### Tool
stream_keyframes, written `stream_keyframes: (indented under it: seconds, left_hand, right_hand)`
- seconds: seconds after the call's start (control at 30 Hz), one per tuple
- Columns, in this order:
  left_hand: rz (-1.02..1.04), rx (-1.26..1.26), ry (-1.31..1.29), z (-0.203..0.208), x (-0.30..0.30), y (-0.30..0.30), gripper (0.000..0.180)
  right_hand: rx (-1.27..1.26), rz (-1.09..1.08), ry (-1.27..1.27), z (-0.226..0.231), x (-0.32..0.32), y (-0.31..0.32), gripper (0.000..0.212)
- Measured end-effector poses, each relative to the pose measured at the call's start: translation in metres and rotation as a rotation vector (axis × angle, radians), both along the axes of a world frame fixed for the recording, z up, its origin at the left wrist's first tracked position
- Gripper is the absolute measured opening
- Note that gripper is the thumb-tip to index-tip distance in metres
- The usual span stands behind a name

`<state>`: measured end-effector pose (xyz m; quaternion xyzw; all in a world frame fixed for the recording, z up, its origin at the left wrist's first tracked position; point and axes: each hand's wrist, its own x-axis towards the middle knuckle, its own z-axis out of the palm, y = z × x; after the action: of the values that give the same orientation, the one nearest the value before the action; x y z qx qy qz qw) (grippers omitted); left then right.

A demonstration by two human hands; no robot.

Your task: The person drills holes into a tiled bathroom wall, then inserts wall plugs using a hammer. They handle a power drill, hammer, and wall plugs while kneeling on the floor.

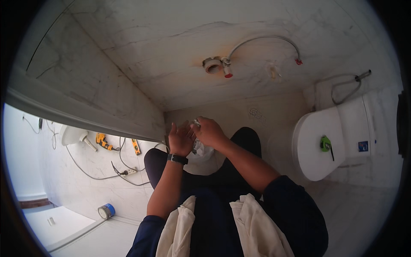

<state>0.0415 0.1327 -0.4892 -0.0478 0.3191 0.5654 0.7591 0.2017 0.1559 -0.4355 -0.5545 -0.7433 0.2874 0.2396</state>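
A small metallic piece (pixel 196 123) in the right hand (pixel 209 132) is mostly covered by the fingers, too small to identify. The hands partly hide a crumpled white bag (pixel 203 154); its contents can't be made out. The wall edge (pixel 107 127) covers part of a white basin (pixel 70 136). The print on a blue label (pixel 363 146) is too tiny to read. Two cream cloth ends (pixel 259 222) run out of view below.

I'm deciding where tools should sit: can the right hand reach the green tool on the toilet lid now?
Probably yes, with a lean: the green tool lies uncovered on the closed toilet lid, and the way over the right knee looks free. The right hand seems to hold a small item, though.
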Motion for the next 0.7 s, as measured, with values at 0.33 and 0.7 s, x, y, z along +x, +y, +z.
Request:
stream_keyframes:
  seconds: [0.33,0.7]
  left_hand:
    - [-0.279,-0.001,-0.399,-0.018,0.056,0.031,0.033]
    - [-0.345,-0.044,0.008,-0.008,0.050,0.015,0.030]
  right_hand:
    - [-0.036,-0.355,0.350,0.055,0.186,-0.048,0.043]
    - [-0.543,-0.662,-0.475,-0.284,0.287,-0.183,0.041]
